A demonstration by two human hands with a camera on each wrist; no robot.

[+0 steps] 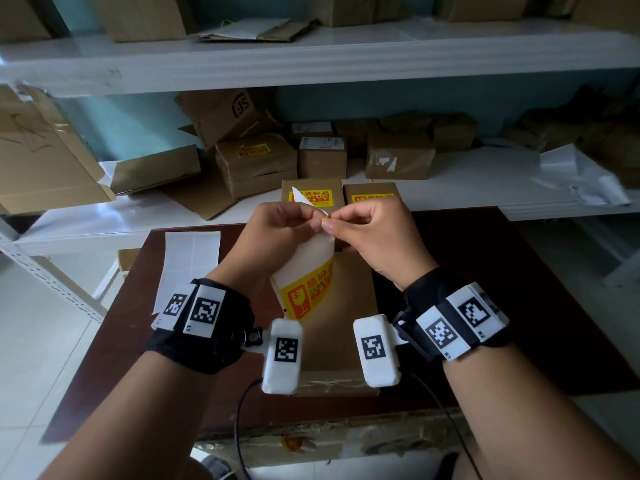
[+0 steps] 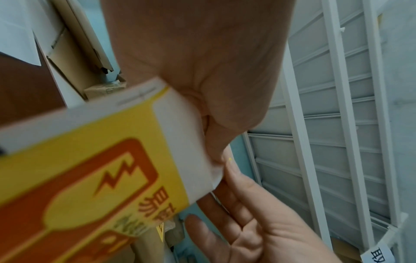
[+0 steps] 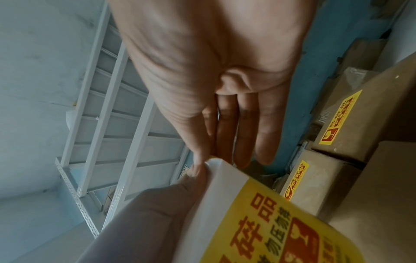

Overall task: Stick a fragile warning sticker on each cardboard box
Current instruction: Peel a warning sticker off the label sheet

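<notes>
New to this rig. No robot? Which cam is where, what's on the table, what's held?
No robot: these are a person's bare hands, filmed by three worn cameras. The wide picture is from a head camera looking down. The other two are from cameras strapped on each wrist, looking along the palm.

On the dark table sit a cardboard box, its visible top bare, and a blank white strip.

The left hand holds a sticker sheet bearing a yellow fragile sticker. The right hand pinches a yellow corner at the sheet's top edge, apparently peeling.

On the shelf behind, a stickered box and a neighbouring box already carry stickers.
</notes>
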